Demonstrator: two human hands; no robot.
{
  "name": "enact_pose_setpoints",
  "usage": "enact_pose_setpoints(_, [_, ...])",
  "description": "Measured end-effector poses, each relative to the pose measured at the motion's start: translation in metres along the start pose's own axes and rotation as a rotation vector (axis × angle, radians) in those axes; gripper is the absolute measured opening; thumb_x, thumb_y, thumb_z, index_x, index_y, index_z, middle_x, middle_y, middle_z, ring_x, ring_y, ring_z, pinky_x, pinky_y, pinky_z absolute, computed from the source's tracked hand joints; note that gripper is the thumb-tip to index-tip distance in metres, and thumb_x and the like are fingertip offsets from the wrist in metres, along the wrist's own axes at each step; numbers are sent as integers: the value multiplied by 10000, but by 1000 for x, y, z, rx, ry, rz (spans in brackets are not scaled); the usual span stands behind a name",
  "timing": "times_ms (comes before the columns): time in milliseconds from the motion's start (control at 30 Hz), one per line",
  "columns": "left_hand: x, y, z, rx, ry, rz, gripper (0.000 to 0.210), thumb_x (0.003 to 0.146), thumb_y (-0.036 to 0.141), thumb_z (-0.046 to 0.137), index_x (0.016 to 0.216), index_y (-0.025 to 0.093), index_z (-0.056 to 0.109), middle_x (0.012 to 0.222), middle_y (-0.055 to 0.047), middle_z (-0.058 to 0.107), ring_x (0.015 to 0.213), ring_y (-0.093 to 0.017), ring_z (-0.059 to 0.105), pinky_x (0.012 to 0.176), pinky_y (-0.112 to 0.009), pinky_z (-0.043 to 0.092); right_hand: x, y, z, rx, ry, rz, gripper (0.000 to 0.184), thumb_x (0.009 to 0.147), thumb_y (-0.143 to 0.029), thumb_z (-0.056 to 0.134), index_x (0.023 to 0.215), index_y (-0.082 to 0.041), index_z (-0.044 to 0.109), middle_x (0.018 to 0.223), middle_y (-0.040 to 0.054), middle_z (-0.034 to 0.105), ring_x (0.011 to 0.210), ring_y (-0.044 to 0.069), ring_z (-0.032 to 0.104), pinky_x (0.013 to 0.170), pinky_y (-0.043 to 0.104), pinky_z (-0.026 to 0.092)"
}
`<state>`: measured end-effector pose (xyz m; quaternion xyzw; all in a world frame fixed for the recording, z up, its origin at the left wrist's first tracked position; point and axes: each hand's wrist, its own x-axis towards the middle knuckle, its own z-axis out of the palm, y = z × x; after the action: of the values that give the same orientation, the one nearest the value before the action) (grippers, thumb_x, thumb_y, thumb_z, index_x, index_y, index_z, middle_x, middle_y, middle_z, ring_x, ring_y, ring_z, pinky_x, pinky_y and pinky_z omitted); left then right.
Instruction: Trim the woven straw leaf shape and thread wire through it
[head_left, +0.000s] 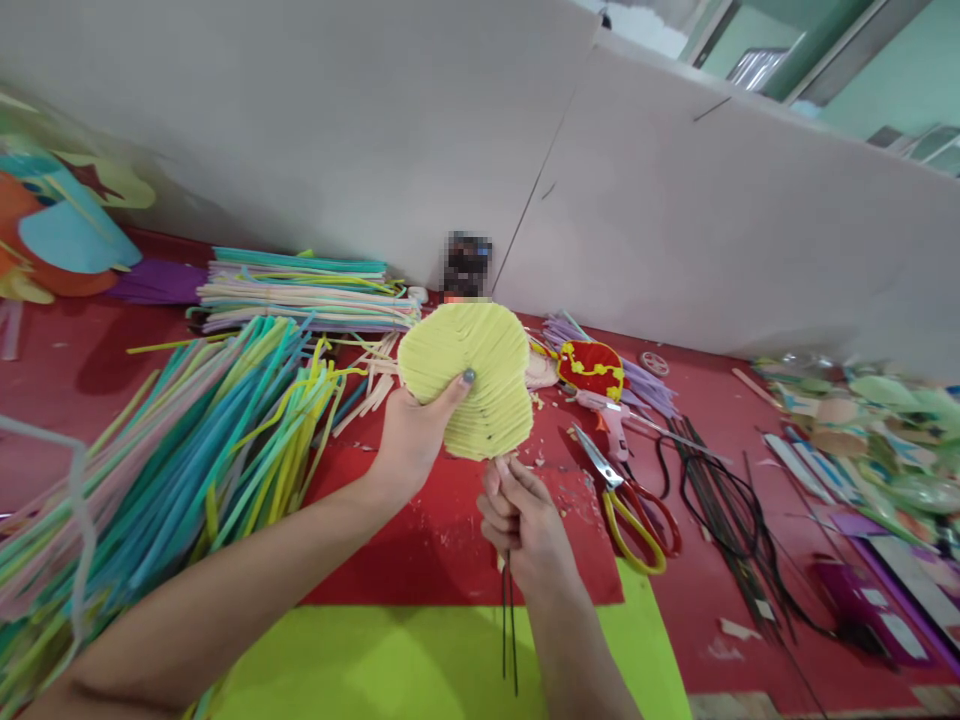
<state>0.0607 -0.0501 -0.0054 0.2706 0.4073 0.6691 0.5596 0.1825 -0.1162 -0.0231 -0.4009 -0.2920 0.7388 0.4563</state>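
My left hand grips a pale yellow, round-lobed panel by its left side, thumb pressed on the front. Rows of fuzzy pipe cleaners seem to make up its ridged face. Just below the panel's bottom edge, my right hand is closed around a stem of thin dark wires, whose two ends hang out beneath the fist. The join between wires and panel is hidden by my fingers. Right of my hands lie scissors with yellow and red handles and a pink glue gun.
Loose pipe cleaners spread across the left, with bundled ones behind. A red fan-shaped piece lies beyond the glue gun. Dark wires and a black cord lie at right. A grey partition stands behind the red table.
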Motion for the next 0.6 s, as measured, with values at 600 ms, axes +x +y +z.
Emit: enact_pose_setpoints(600, [-9,1,-1,207,110,119,368,640,351,747,953,162,702,1020,-72,708,896,-231,665,814,-335,522,-1,19,7,-1011,454,-578,266,939,-329,389,715,-194,434,566,-50,337,482,90,278,495,244,212])
